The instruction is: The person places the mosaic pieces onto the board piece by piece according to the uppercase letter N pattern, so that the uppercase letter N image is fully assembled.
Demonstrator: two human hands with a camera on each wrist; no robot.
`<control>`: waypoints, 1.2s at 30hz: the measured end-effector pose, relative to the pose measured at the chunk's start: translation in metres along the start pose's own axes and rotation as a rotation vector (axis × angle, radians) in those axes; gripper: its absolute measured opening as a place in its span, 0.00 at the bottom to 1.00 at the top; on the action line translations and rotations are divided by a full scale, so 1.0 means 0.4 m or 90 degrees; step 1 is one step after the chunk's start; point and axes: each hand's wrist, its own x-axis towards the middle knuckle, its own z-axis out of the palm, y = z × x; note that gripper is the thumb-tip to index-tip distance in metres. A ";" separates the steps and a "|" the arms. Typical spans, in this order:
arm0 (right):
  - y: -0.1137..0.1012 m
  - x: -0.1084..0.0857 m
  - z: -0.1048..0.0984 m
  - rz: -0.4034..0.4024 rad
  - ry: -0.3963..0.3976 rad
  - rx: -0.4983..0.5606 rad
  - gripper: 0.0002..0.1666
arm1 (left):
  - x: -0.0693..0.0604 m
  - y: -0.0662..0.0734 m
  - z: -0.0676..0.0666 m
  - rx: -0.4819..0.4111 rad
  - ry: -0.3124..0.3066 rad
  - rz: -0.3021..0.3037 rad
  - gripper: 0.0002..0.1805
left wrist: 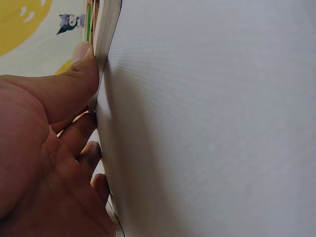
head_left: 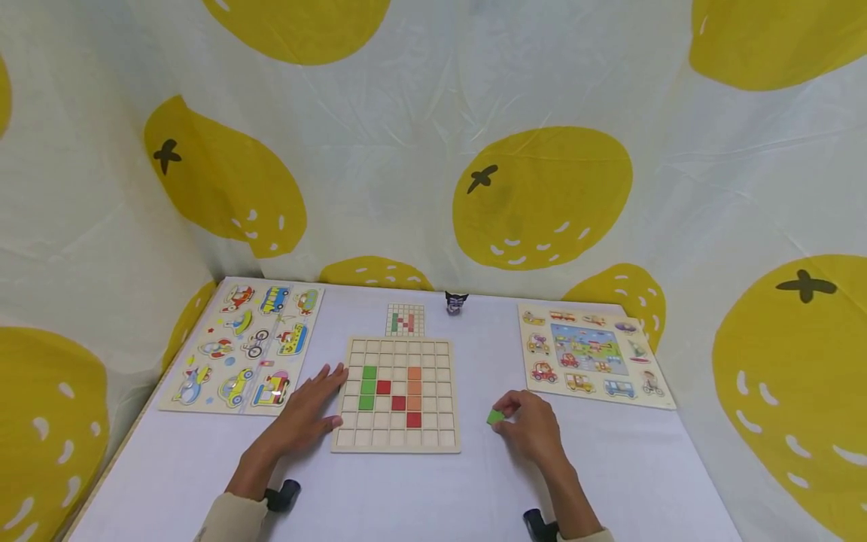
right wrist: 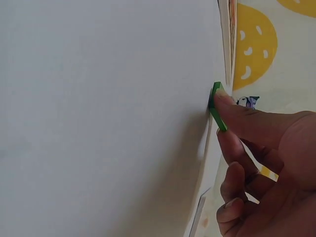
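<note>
A wooden grid board (head_left: 396, 444) lies on the table before me, with green tiles (head_left: 368, 388), red tiles (head_left: 398, 403) and orange tiles (head_left: 414, 388) in some of its cells. My left hand (head_left: 305, 414) rests against the board's left edge, fingers spread; in the left wrist view its thumb (left wrist: 74, 89) touches the board's side. Right of the board, my right hand (head_left: 531, 425) pinches a green square tile (head_left: 495, 416) between thumb and fingers. The right wrist view shows this green tile (right wrist: 217, 106) tilted, close to the white tabletop.
Behind the board lies a small pattern card (head_left: 406, 320) with coloured squares, beside a small dark figurine (head_left: 456, 302). A vehicle puzzle board (head_left: 257, 346) lies at the left, another picture puzzle (head_left: 589, 350) at the right. A fruit-patterned curtain (head_left: 379, 188) hangs behind the table.
</note>
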 end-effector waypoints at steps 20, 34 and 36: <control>-0.071 -0.014 0.048 -0.029 0.004 0.060 0.12 | 0.000 -0.002 0.001 0.006 -0.004 -0.003 0.50; -0.182 -0.041 0.129 -0.105 -0.020 0.134 0.11 | 0.001 0.002 0.000 0.017 0.000 -0.004 0.50; -0.200 -0.044 0.146 -0.119 -0.030 0.139 0.11 | 0.001 0.004 0.000 0.018 0.000 -0.005 0.50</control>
